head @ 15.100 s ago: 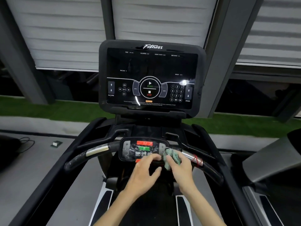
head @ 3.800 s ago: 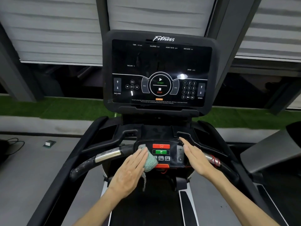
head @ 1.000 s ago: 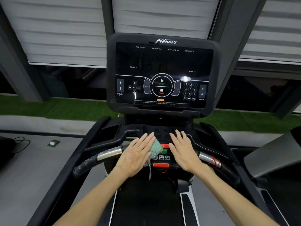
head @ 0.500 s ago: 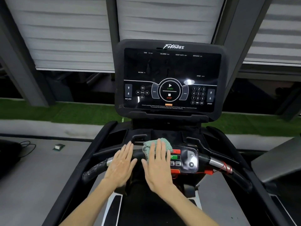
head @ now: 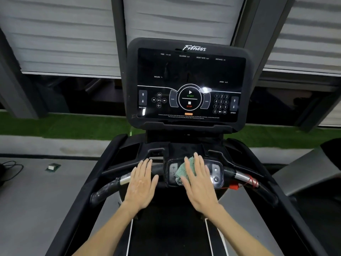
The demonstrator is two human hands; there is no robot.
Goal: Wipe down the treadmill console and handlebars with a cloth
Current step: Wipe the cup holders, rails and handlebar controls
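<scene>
1 wide-angle view looks out from the person's head, facing forward and tilted down. The console [head: 189, 74] stands just above mid-frame, close and square to the lens. The handlebar [head: 108, 187] crosses below it within arm's reach, where the left hand [head: 141, 183] and right hand [head: 199, 183] come in from the bottom edge. At the sides, the blinds [head: 59, 34] slant with the lens's bend.

Grey floor [head: 27, 200], green turf strip [head: 64, 126], pale blinds [head: 55, 34] above dark windows [head: 83, 93].
</scene>
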